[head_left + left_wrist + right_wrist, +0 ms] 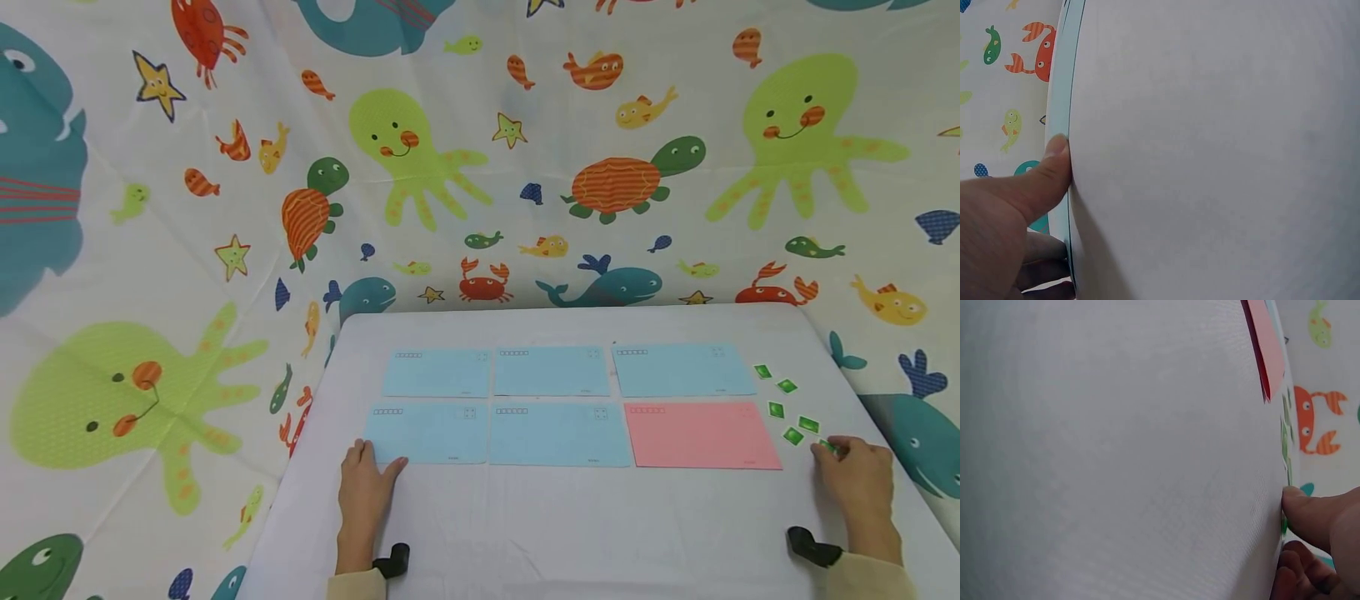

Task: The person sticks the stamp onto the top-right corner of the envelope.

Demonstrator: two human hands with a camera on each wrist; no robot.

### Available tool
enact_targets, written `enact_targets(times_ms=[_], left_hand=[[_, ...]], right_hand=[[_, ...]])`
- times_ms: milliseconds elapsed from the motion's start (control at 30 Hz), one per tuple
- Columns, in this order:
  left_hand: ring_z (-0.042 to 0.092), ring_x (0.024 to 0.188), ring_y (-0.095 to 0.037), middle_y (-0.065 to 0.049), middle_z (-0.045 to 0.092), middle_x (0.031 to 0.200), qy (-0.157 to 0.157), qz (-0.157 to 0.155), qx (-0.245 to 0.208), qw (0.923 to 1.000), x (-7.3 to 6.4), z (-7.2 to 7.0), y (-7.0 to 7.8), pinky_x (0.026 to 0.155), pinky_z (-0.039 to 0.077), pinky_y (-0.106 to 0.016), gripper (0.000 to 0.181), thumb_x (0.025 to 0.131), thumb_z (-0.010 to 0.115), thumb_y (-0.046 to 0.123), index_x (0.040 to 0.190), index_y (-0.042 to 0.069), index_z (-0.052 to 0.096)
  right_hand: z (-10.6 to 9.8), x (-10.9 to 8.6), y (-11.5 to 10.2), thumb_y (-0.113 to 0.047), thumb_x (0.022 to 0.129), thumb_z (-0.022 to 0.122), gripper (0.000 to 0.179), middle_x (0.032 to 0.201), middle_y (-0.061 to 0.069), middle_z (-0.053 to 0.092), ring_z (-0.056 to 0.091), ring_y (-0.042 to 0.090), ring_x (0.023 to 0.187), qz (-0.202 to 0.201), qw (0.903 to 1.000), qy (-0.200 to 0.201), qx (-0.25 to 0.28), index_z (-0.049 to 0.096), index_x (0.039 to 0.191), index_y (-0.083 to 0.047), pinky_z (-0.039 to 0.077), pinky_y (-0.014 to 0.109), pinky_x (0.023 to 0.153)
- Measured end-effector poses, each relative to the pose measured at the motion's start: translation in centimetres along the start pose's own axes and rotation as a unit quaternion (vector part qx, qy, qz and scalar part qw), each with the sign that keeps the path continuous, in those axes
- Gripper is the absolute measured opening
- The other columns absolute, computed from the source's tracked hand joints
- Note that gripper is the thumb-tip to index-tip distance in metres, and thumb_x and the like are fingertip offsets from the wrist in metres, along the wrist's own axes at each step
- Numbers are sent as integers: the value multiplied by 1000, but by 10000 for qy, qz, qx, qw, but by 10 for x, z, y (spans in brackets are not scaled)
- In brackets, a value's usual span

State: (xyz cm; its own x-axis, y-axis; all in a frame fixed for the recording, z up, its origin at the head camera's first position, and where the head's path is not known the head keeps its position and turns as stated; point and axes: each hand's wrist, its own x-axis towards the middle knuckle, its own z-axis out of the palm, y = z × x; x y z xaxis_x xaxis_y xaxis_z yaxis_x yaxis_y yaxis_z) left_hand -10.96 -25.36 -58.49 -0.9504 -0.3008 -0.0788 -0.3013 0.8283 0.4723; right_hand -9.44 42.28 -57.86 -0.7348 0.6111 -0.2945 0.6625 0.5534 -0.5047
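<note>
My left hand (365, 493) rests with straight fingers at the lower left corner of a blue envelope (427, 433). In the left wrist view its thumb (1055, 156) lies along that envelope's near edge (1074, 75). On the right, my right hand (857, 483) has its thumb and forefinger pinched at a small green stamp (827, 446), partly covered by the fingertips. The right wrist view has the thumb (1310, 512) low at the tabletop, with other fingers curled beneath. Several more green stamps with white borders, one of them nearby (808, 424), lie just beyond this hand.
A pink envelope (705, 436) ends the near row, right of a second blue envelope (558, 435). Three blue envelopes, including the middle one (551, 372), form the far row. The white table (562, 533) meets a sea-animal curtain (450, 250) behind. Black wrist mounts stick out beside both sleeves.
</note>
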Motion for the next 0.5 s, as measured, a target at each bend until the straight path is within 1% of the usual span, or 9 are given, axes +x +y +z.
enact_targets(times_ms=[133, 367, 500], left_hand=[[30, 144, -52, -37, 31, 154, 41, 21, -34, 10000, 0, 0, 0, 114, 33, -62, 81, 90, 75, 30, 144, -18, 37], [31, 143, -52, -37, 31, 154, 2, 2, 30, 10000, 0, -1, 0, 114, 34, -62, 81, 90, 75, 31, 144, -18, 37], [32, 142, -52, -37, 32, 153, 3, 1, 37, 10000, 0, -1, 0, 113, 35, -62, 81, 90, 74, 31, 144, -18, 38]], right_hand=[[-1, 2, -1, -18, 104, 50, 53, 127, 40, 29, 33, 51, 116, -16, 10000, -38, -6, 36, 139, 18, 41, 62, 95], [-4, 5, -1, -17, 102, 51, 54, 125, 40, 29, 33, 51, 114, 34, 9999, -156, 36, 34, 140, 18, 40, 63, 96], [-4, 5, -1, -15, 102, 52, 53, 121, 39, 32, 36, 50, 109, -19, 9999, -125, 63, 36, 137, 20, 42, 59, 87]])
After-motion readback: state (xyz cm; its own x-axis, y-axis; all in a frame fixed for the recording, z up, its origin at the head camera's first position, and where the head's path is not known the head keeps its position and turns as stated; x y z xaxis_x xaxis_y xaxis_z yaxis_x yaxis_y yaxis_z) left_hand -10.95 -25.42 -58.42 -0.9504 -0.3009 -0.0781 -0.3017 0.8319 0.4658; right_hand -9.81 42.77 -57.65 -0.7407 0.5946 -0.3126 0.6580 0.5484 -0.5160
